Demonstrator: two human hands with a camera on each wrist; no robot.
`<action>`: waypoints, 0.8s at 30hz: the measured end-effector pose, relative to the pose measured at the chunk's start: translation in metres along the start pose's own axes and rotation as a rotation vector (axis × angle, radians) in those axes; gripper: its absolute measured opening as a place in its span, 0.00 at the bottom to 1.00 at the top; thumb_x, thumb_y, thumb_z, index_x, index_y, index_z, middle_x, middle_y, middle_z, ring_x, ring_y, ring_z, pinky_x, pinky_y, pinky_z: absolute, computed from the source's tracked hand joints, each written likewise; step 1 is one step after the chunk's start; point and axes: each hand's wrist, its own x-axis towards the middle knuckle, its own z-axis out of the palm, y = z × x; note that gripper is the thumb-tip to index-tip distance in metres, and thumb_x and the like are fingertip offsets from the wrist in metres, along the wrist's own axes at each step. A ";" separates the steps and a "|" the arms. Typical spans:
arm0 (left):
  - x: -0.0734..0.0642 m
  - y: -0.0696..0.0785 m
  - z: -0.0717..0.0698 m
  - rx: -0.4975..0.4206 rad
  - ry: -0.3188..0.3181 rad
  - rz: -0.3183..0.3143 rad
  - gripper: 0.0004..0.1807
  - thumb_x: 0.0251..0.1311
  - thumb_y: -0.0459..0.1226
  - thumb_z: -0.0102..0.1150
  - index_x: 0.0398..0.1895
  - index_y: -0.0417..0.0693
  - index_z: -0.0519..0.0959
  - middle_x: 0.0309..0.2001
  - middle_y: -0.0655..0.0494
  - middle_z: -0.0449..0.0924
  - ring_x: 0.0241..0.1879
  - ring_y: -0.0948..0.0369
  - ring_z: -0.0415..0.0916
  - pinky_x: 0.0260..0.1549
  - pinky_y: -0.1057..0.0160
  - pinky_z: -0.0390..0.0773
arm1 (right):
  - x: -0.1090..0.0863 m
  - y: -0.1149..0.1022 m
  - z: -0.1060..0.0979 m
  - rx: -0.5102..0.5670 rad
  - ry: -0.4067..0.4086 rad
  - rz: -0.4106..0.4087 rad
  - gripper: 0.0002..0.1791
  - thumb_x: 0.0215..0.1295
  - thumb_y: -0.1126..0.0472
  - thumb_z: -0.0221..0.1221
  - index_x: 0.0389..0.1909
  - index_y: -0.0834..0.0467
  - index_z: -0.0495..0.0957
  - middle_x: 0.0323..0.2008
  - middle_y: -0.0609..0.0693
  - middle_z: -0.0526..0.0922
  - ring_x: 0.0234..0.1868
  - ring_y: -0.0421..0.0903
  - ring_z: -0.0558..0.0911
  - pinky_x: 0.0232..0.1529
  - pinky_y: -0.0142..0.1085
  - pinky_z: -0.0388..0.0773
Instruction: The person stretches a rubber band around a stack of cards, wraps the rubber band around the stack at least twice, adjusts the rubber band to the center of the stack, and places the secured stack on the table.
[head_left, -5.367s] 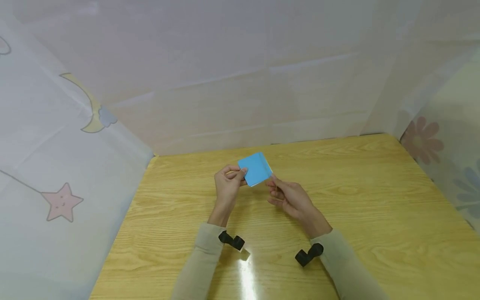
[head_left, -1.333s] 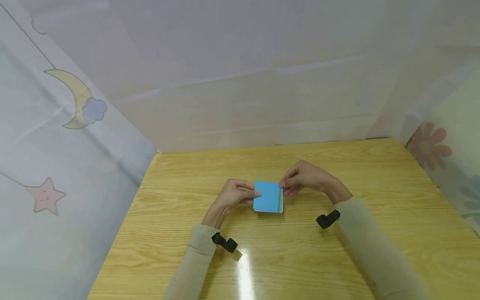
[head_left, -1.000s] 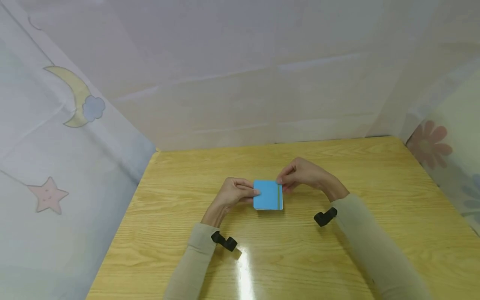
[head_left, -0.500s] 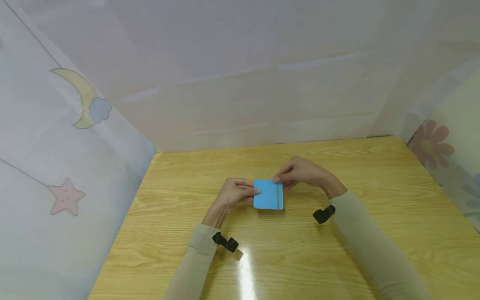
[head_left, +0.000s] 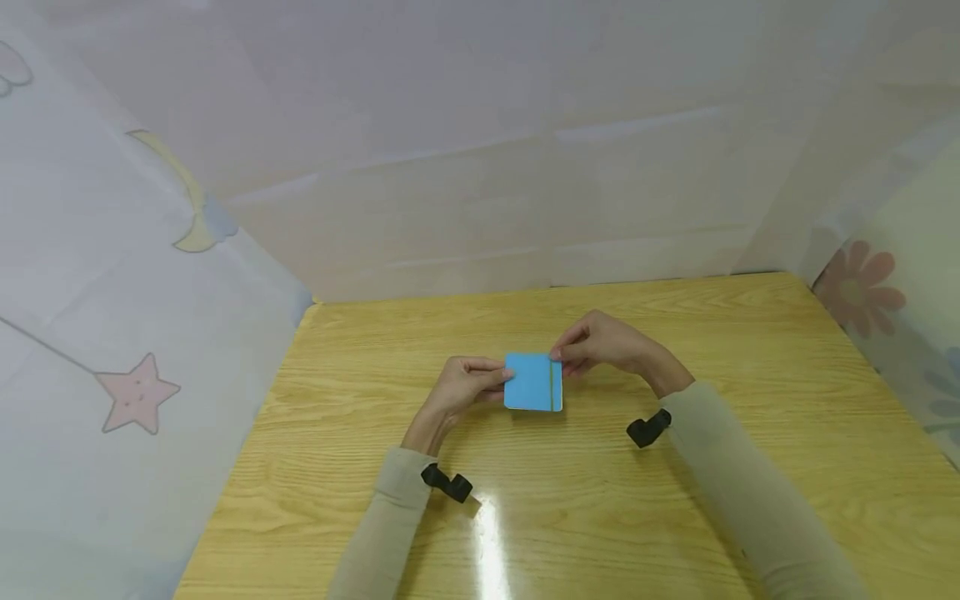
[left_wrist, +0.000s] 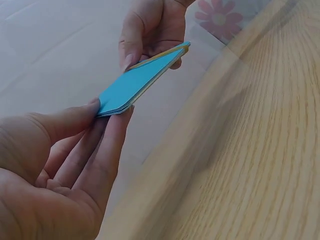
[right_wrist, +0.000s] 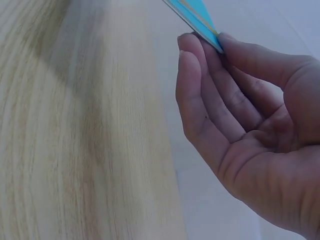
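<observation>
A small square blue notebook (head_left: 528,383) with rounded corners is held above the table; pale page edges show along its lower side. A thin yellowish elastic band (head_left: 552,396) runs down its cover near the right edge. My left hand (head_left: 461,389) pinches the notebook's left edge, thumb on top and fingers beneath. At the top right, my right hand (head_left: 611,342) pinches the edge where the band crosses. In the left wrist view the notebook (left_wrist: 137,82) appears edge-on between both hands. The right wrist view shows my thumb (right_wrist: 255,60) against the band at one corner.
The wooden table (head_left: 337,500) lies beneath my hands. Behind it hangs a pale cloth (head_left: 450,167), with printed side panels at left and right. A black wrist-worn device (head_left: 447,483) sits on the left sleeve, another black device (head_left: 648,428) on the right.
From its earlier tilt the notebook is now squarer, and my right hand has gone from its lower right corner to the top. Lately the band lies slightly farther in from the right edge.
</observation>
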 end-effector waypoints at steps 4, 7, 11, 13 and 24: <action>0.000 -0.001 0.000 -0.015 -0.004 0.009 0.16 0.68 0.29 0.68 0.55 0.28 0.84 0.37 0.51 0.92 0.34 0.60 0.91 0.42 0.60 0.93 | 0.000 -0.002 0.000 0.010 0.008 -0.003 0.11 0.73 0.64 0.65 0.49 0.67 0.88 0.41 0.54 0.92 0.45 0.65 0.90 0.52 0.56 0.91; 0.000 -0.002 0.000 -0.018 0.008 0.013 0.15 0.68 0.28 0.67 0.53 0.27 0.84 0.35 0.52 0.92 0.33 0.60 0.91 0.41 0.61 0.93 | 0.001 -0.003 0.000 -0.005 0.001 -0.012 0.12 0.73 0.63 0.66 0.48 0.67 0.88 0.40 0.55 0.92 0.43 0.65 0.90 0.51 0.57 0.91; -0.002 -0.001 0.002 -0.004 0.024 0.017 0.13 0.67 0.27 0.67 0.51 0.27 0.85 0.34 0.53 0.92 0.30 0.61 0.90 0.39 0.60 0.93 | 0.001 -0.004 0.001 -0.048 -0.011 -0.024 0.12 0.72 0.61 0.67 0.47 0.67 0.88 0.40 0.57 0.92 0.41 0.62 0.90 0.50 0.55 0.91; -0.003 0.000 0.003 0.003 0.027 0.018 0.13 0.66 0.26 0.68 0.51 0.26 0.85 0.34 0.53 0.92 0.30 0.61 0.90 0.38 0.61 0.93 | 0.001 -0.004 0.001 -0.063 -0.011 -0.021 0.12 0.72 0.61 0.67 0.46 0.67 0.89 0.40 0.57 0.92 0.40 0.61 0.91 0.49 0.54 0.92; -0.006 0.001 0.001 0.044 0.018 0.011 0.13 0.65 0.28 0.70 0.50 0.28 0.85 0.33 0.51 0.92 0.29 0.60 0.90 0.36 0.61 0.93 | 0.004 -0.002 0.004 -0.044 -0.030 -0.024 0.13 0.71 0.62 0.68 0.47 0.68 0.89 0.38 0.57 0.92 0.36 0.54 0.91 0.48 0.56 0.92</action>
